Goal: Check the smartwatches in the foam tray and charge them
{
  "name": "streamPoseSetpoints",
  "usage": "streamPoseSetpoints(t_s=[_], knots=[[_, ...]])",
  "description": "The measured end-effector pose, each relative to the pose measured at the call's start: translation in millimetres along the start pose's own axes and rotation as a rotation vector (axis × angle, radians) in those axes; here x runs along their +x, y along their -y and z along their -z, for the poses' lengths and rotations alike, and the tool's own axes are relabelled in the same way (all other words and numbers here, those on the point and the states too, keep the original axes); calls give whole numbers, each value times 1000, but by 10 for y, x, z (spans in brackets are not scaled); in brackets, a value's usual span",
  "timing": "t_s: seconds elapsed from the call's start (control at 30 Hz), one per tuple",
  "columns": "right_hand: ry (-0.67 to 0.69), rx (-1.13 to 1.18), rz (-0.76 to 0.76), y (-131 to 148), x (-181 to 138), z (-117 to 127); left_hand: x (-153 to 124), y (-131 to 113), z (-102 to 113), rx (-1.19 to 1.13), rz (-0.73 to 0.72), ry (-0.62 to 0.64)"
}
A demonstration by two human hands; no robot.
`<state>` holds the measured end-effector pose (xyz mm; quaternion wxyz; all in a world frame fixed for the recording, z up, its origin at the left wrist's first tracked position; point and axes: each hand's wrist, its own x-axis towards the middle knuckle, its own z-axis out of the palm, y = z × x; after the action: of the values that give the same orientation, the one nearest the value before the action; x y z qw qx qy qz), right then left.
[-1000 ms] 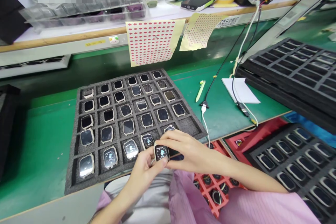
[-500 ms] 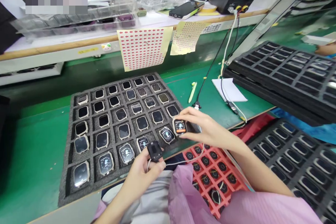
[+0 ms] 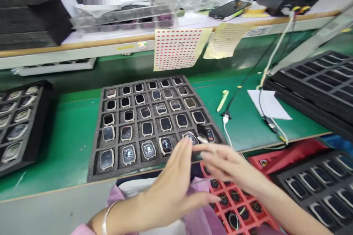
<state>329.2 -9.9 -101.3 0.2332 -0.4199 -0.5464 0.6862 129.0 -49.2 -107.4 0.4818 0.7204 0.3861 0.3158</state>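
My left hand (image 3: 168, 187) is stretched flat, its fingers together and pointing away from me, with nothing visible in it. Beside it my right hand (image 3: 226, 163) has its fingers extended, the tips near or touching the left fingers; it looks unloaded, though blurred. Just beyond both hands is the near right corner of a grey foam tray (image 3: 92, 161) filled with smartwatch bodies. A lit smartwatch (image 3: 210, 134) sits in that corner, next to a small dark piece (image 3: 202, 130) with a silvery edge, too blurred to name. Another lit watch (image 3: 191, 138) is partly hidden behind the left fingertips.
A red tray (image 3: 248, 200) of round black pieces is low in front of me. Black watch trays stand at left (image 3: 38, 136) and right (image 3: 292, 167). A green pen (image 3: 223, 101), a cable (image 3: 226, 128) and white paper (image 3: 275, 106) lie on the green bench.
The right hand has let go of the lit watch, which now sits in the tray corner. The left hand has released the black corded block and opened flat. The view has swung left.
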Motion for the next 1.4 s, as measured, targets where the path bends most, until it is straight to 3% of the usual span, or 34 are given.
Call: streamPoseSetpoints(t_s=[0.07, 0.13, 0.2, 0.27, 0.33, 0.37, 0.4, 0.5, 0.57, 0.63, 0.73, 0.9, 1.0, 1.1, 1.2, 1.4], knots=[[-240, -64, 74, 79, 65, 340, -226, 153, 229, 130, 72, -165], [-450, -226, 120, 162, 144, 802, -519, 333, 504, 274, 236, -444], [-476, -450, -4, 214, 269, 1282, -816, 516, 763, 516, 394, -641], [-479, -707, -92, 236, 445, 1625, -1047, 672, 954, 716, 470, -632], [-633, -1073, -82, 259, 634, 1682, -1167, 782, 1053, 859, 479, -578], [-748, -1240, -69, 275, 720, 1579, -1183, 818, 1072, 907, 475, -559], [-772, -1323, 71, 289, 794, 1392, -1174, 840, 1079, 943, 473, -551], [-488, -1137, 527, 268, 944, 482, -1074, 851, 1077, 926, 468, -591], [-243, -1091, 732, 177, 1011, -195, -1012, 833, 1084, 799, 469, -648], [41, -1235, 827, 60, 1085, -736, -981, 806, 1088, 584, 474, -683], [74, -1445, 766, -69, 1226, -1161, -952, 770, 1068, 143, 425, -715], [-41, -1508, 643, -82, 1397, -1279, -761, 780, 1052, -614, 333, -850], [-40, -1385, 612, -50, 1425, -1329, -623, 812, 1101, -833, 248, -898], [42, -1216, 584, -22, 1418, -1365, -567, 833, 1140, -824, 230, -871], [114, -1040, 512, -4, 1414, -1307, -583, 838, 1142, -634, 307, -811], [108, -564, 309, 82, 1410, -1009, -621, 838, 1071, -304, 458, -842]])
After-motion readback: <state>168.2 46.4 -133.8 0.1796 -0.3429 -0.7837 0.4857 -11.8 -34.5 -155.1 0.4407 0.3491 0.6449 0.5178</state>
